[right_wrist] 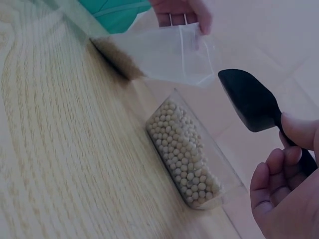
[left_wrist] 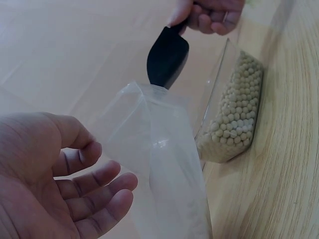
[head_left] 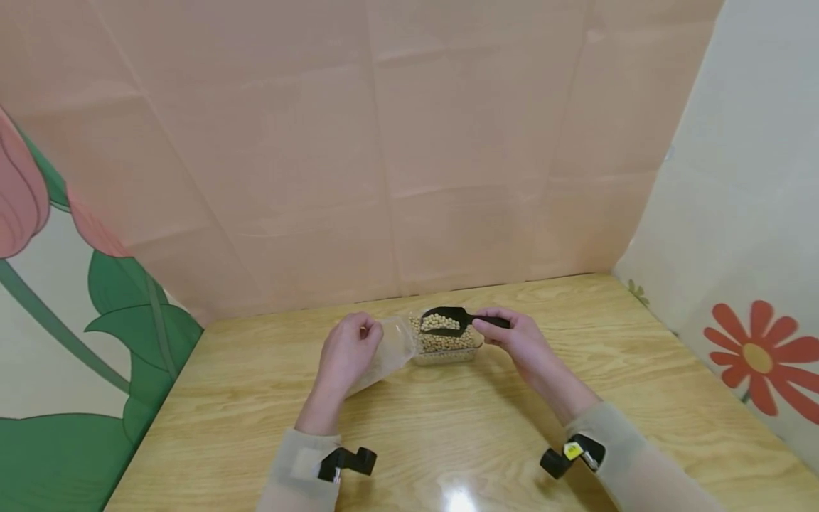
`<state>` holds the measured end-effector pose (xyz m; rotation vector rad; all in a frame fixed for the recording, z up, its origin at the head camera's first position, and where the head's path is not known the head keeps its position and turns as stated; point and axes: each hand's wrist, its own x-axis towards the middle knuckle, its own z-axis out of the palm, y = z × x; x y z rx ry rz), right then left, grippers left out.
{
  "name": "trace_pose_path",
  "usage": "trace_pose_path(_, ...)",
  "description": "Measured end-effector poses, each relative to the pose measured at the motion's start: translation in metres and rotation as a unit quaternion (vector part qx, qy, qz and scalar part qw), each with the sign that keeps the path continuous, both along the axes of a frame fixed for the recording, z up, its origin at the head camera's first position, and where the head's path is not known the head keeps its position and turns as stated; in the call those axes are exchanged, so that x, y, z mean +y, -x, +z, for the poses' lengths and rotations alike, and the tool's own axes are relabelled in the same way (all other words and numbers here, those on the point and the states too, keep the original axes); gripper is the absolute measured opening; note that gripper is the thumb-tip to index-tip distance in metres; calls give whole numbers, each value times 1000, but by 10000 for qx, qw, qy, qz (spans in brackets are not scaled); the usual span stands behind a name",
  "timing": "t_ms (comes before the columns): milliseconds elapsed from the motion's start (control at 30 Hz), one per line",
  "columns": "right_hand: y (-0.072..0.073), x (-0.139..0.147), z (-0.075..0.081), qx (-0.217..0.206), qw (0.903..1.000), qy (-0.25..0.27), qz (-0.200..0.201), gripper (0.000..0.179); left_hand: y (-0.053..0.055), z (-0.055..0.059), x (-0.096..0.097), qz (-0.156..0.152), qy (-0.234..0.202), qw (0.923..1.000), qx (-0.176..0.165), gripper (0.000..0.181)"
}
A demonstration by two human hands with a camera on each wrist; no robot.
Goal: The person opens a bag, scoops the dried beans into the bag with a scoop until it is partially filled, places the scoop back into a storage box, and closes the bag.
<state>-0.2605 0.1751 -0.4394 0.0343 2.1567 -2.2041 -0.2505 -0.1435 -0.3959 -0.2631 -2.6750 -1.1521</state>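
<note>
My left hand [head_left: 348, 350] pinches the open edge of a clear plastic bag [left_wrist: 172, 159] between thumb and forefinger, its other fingers loosely bent. Soybean-like pale round beans lie low in the bag, as the right wrist view shows. By its handle, my right hand [head_left: 517, 336] grips a black scoop [right_wrist: 249, 102], which carries a heap of the beans [head_left: 440, 322]. In the head view the scoop overlaps a clear rectangular container [head_left: 448, 357] filled with more beans [right_wrist: 174, 144]. The scoop's tip points left, right at the bag's mouth.
The wooden table [head_left: 256, 405] meets a pink sheet [head_left: 307, 178] at its back edge. Painted walls stand on both sides, with a red flower [head_left: 758, 358] at the right. Each forearm wears a wrist camera on a black mount [head_left: 345, 462].
</note>
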Motion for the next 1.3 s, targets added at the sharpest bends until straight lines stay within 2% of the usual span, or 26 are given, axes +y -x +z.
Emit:
trace_pose_path(533,-9,-16,15,226,9987,-331,310,46,1,0,0,31,-18,10000,28,19)
trace_pose_path(800,-10,-24,17,269,9976,-503,390,43,0,0,0,70,-21,10000,44,20)
trace_pose_path(1067,-9,-33,21,388,9950,-831,399,41,-1,3,1,40,-42,9999,-93,20)
trace_pose_path(1300,-8,-41,24,309,9934,-1001,459,36,-2,3,1,34,-39,9999,-91,19)
